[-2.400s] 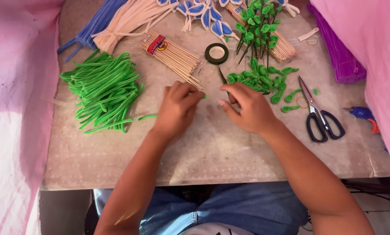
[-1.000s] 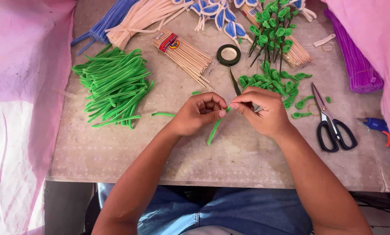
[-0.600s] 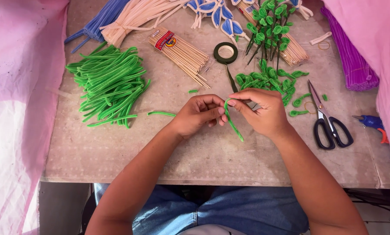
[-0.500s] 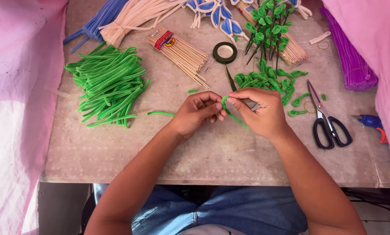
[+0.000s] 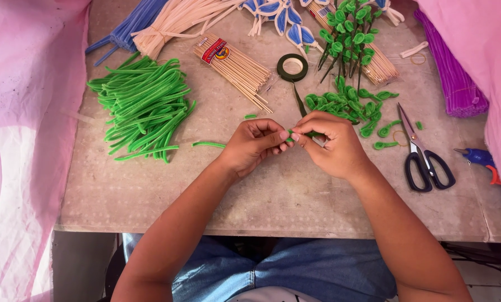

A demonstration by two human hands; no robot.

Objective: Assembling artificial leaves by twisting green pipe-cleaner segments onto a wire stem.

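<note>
A worn beige table (image 5: pixel 273 207) in soft, even light, pink cloth (image 5: pixel 21 168) hanging at both sides, grey floor (image 5: pixel 82 263) beneath.

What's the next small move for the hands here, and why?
Probably finish curling the green pipe cleaner into a loop: left hand and right hand both pinch it fingertip to fingertip, and looped green leaves lie just beyond.

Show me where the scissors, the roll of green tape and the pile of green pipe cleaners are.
scissors (image 5: pixel 424 157), head view, where the blades meet the black handles.
roll of green tape (image 5: pixel 293 67), head view, on its dark ring.
pile of green pipe cleaners (image 5: pixel 144 106), head view, middle of the heap.
</note>
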